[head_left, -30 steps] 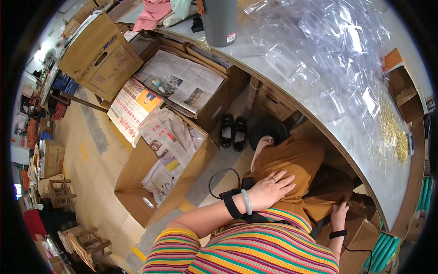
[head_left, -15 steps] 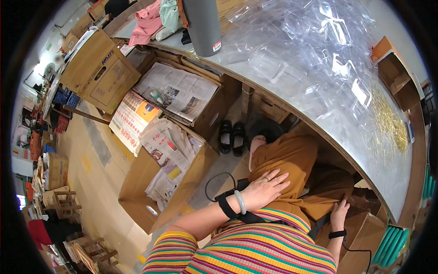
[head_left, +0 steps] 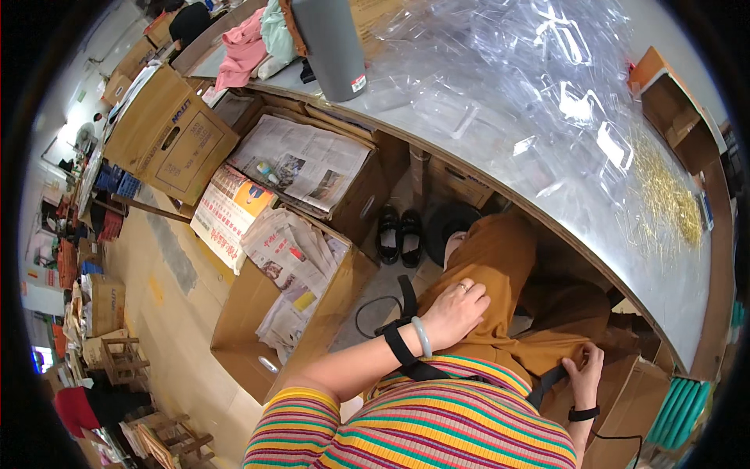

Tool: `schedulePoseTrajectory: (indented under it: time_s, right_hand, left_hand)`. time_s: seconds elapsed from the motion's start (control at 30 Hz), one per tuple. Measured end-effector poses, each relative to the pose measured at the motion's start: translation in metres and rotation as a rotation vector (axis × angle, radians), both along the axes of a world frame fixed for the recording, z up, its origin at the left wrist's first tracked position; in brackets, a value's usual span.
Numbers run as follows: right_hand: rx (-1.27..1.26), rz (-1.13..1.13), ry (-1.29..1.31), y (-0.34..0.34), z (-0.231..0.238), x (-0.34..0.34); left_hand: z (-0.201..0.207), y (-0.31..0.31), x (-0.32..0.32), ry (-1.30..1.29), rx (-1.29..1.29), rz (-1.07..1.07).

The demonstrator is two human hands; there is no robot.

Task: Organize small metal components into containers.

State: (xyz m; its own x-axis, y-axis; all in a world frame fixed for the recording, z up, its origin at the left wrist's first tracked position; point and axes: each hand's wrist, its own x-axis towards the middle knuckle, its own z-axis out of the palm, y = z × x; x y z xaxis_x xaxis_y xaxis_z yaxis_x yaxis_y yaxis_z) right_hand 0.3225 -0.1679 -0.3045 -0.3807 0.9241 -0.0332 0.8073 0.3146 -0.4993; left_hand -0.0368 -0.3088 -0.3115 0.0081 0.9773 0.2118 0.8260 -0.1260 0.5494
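Note:
My left hand (head_left: 457,314) lies on the brown trousers (head_left: 496,254) over my thigh, its fingers curled and pressed into the cloth. It wears a ring, a pale bangle (head_left: 422,336) and a black wrist strap (head_left: 399,345). At my right side, my right hand (head_left: 586,371) is bent, thumb and fingers at the end of a flat black strap (head_left: 550,381) that runs along my waist beside the trousers. Its fingertips are partly hidden. A black band (head_left: 583,413) with a thin cable sits on that wrist.
A grey table (head_left: 508,168) curves ahead, bearing clear plastic pieces (head_left: 578,102), golden wire ties (head_left: 664,187) and a grey bottle (head_left: 328,51). Open cartons with newspapers (head_left: 293,258) stand at left. Black shoes (head_left: 410,234) sit below; a carton (head_left: 625,406) is at my right.
My left hand, spread flat before, has curled its fingers on the trousers. My right hand has shifted slightly down, and the black strap now reaches its thumb. The view has turned slightly.

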Motion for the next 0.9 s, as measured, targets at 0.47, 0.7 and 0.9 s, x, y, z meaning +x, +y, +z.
schedulePoseTrajectory:
  time_s: [0.47,0.7,0.9]
  right_hand:
    - [0.167,0.022,-0.027,-0.047,0.013,-0.019]
    - [-0.185,-0.028,0.005,-0.045,0.046,0.000]
    - [0.216,0.218,-0.198,-0.067,0.024,-0.003]
  left_hand:
    - [-0.013,-0.018,-0.036,0.102,-0.095,-0.207]
    - [0.023,-0.046,-0.056,-0.267,-0.536,-0.589]
    - [0.031,-0.032,-0.035,0.002,-0.025,-0.225]
